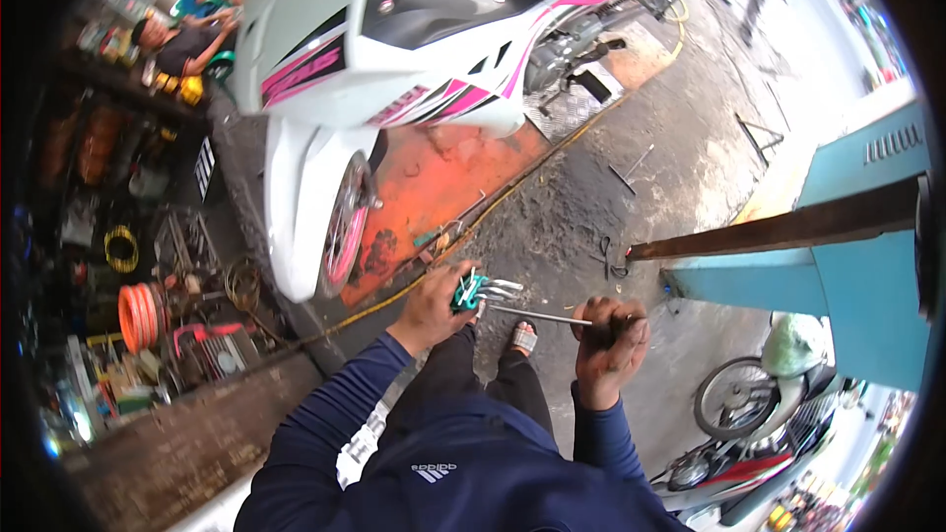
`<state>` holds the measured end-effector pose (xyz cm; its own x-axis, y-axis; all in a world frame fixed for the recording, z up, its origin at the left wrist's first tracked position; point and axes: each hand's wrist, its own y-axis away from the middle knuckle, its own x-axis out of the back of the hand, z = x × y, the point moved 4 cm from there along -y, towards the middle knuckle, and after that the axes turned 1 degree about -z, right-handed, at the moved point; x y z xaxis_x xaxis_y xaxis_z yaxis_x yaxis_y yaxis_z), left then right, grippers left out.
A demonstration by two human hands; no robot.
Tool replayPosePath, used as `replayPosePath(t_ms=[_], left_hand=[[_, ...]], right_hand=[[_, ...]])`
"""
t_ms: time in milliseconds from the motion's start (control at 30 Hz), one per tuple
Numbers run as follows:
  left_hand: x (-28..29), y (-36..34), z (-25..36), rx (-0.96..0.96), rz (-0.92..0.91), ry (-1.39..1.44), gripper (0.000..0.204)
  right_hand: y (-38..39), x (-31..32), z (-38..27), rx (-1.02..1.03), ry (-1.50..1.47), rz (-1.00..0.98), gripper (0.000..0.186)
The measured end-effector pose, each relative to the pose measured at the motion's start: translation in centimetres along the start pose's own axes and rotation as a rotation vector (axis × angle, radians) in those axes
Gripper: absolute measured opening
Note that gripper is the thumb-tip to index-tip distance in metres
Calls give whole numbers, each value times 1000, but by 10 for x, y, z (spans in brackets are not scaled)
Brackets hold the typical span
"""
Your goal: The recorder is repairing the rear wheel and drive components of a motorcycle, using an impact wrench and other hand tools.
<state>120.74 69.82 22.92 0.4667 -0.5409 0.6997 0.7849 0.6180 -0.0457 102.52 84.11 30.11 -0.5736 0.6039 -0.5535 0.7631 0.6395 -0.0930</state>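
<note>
In front of my body, my left hand (432,307) is closed around a teal holder (469,293) with several bent silver rods sticking out, which looks like a hex key set. A long thin metal rod (537,315) spans from beside the holder to my right hand (611,340). My right fingers are curled around the rod's far end, so its tip is hidden. Whether the rod's left end still touches the holder I cannot tell. Beyond my hands stands a white and pink motorbike (424,69), apart from both.
The motorbike rests on an orange platform (443,163) edged by a yellow hose. Tools and an orange coil (143,317) crowd the left side. A T-shaped tool (629,175) lies on the floor. To the right are a brown beam (778,229) and another motorbike (739,468). People are farther off.
</note>
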Motion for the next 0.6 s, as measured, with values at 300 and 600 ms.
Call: replayPosePath(t_ms=[300,600], left_hand=[[45,56,111,-120,316,-92,52],[55,100,125,97,17,188,41]], right_hand=[[10,-31,-60,-18,-86,-388,44],[41,-70,-65,250,402,-1201,47]])
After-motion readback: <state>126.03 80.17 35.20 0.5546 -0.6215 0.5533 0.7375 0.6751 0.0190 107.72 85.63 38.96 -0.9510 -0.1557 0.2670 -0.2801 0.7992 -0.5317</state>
